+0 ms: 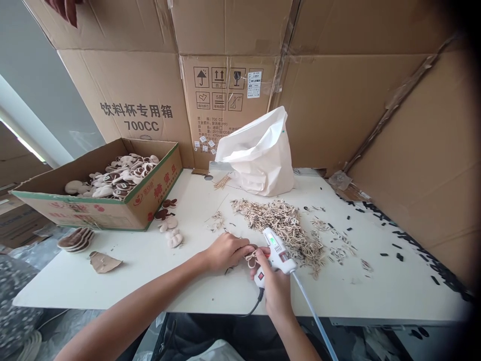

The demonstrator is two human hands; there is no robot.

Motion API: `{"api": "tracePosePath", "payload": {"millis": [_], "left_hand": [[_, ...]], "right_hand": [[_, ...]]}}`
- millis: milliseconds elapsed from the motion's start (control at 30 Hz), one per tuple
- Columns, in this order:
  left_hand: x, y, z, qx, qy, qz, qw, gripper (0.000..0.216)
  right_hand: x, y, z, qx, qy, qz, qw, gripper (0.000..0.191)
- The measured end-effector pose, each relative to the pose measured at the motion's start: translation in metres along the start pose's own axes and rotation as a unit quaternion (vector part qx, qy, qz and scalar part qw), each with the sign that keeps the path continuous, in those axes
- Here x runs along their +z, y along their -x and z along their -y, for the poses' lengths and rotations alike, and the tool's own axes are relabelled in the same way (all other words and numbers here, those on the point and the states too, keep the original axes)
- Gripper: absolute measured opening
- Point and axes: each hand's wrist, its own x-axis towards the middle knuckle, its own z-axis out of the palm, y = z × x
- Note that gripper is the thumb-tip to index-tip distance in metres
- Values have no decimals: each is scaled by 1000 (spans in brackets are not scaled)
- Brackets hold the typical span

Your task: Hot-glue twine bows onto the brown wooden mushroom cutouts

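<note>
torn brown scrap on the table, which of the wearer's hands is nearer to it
Left. The left hand is to the right of the torn brown scrap; the right hand is farther right, gripping the glue gun.

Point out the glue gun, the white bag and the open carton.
Glue gun [278, 251], head view, on its body.
White bag [266, 168], head view, on its front.
Open carton [158, 192], head view, on its printed wall.

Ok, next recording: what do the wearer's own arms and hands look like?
The left hand and right hand are both bare, without gloves. No sleeve, watch or bracelet shows on the visible part of either forearm.
</note>
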Motion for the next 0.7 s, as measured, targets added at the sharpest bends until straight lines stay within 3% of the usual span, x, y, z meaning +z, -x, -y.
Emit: {"api": "tracePosePath", "payload": {"millis": [367,700], "left_hand": [[-3,2,2,34,-4,30,999,47],[-2,0,-1,24,-7,9,1000,44]], "right_hand": [[2,2,2,1,-6,-18,1000,43],[2,2,4,2,-16,-17,1000,44]]}}
